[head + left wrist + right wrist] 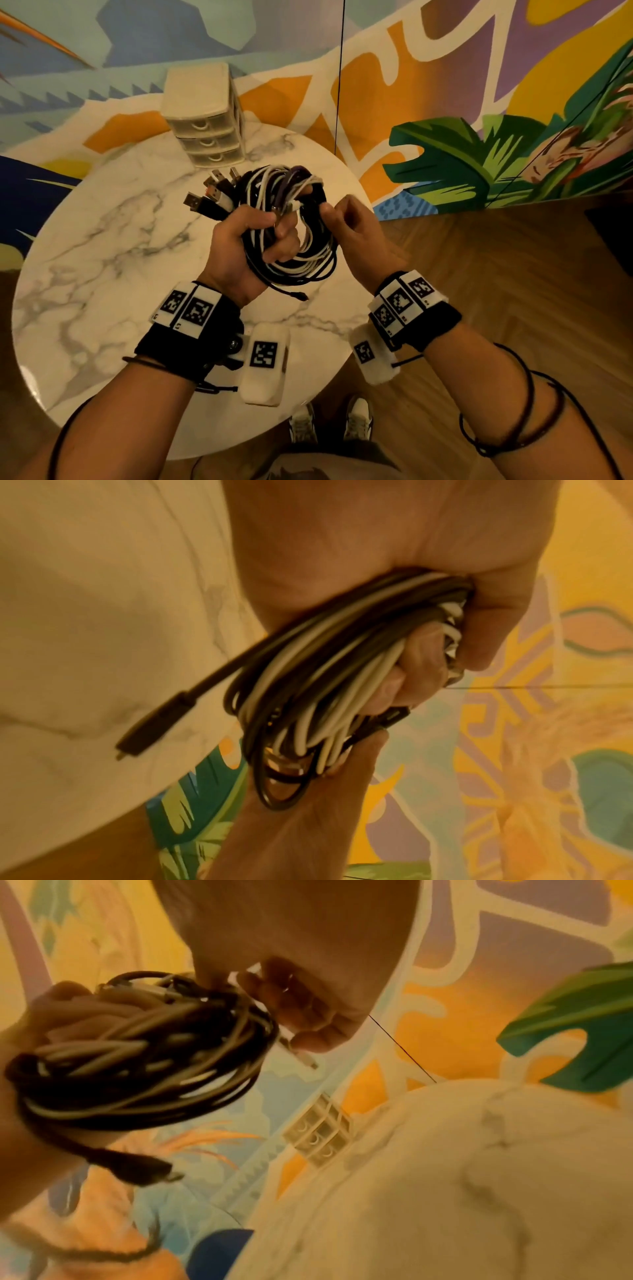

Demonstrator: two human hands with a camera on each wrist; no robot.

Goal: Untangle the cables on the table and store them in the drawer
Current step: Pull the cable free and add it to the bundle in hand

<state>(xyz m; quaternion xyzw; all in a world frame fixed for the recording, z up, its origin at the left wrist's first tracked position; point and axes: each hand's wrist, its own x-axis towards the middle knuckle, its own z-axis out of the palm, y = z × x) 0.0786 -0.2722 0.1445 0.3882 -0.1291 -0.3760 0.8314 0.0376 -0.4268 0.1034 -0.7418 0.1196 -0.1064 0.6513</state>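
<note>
The left hand (246,246) is wrapped tight around a fat bundle of cables (291,219), black and white, held up in the air above the round surface (102,240). The right hand (356,233) pinches one white cable end at the right side of the bundle. The plugs stick out to the far left. The little drawer box (202,113) stands at the far edge of the surface, straight past the hands, all drawers closed. I think the left hand is a bit nearer to it.
</note>
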